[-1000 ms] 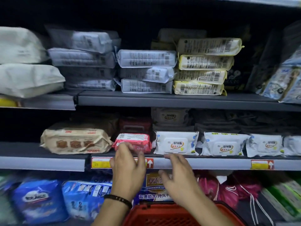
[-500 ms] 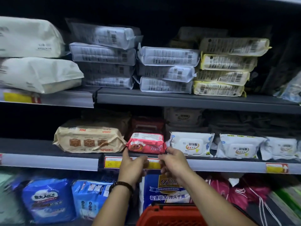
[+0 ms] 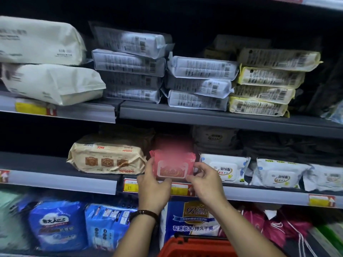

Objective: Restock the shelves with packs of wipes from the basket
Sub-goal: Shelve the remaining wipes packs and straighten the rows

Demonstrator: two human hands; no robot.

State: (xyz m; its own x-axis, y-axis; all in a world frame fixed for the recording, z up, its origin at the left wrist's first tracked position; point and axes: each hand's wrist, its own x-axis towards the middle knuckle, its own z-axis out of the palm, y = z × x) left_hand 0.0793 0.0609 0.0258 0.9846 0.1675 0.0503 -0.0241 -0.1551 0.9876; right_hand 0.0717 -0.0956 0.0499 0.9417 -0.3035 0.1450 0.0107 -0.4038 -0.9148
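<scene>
- Head view: a shop shelving unit with dark grey metal shelves fills the frame; the back of the unit is dark.
- The red soft pack of wipes with a clear plastic lid (image 3: 171, 164) is at the front edge of the middle shelf (image 3: 55, 164), between the beige wrapped pack (image 3: 105, 156) and the white flip-lid pack (image 3: 224, 169). Its lid side faces the camera. The pack is blurred.
- The left hand (image 3: 152, 190) grips the pack's left edge, thumb below the lid. A dark wristband (image 3: 144, 214) sits on that wrist.
- The right hand (image 3: 206, 182) pinches the pack's right edge with curled fingers.
- The red plastic basket (image 3: 194, 246) is at the bottom edge, below the forearms; its contents cannot be seen.
- The upper shelf (image 3: 204, 114) carries two bulky cream packs (image 3: 46, 80) at the left, stacks of flat grey-white packs (image 3: 200, 84) in the centre, and a stack of yellow-edged packs (image 3: 263, 93) at the right.
- A yellow and red price label (image 3: 130, 186) is fixed to the middle shelf rail, just beside the left hand.
- The lower shelf holds blue printed bags (image 3: 55, 225) at the left.
</scene>
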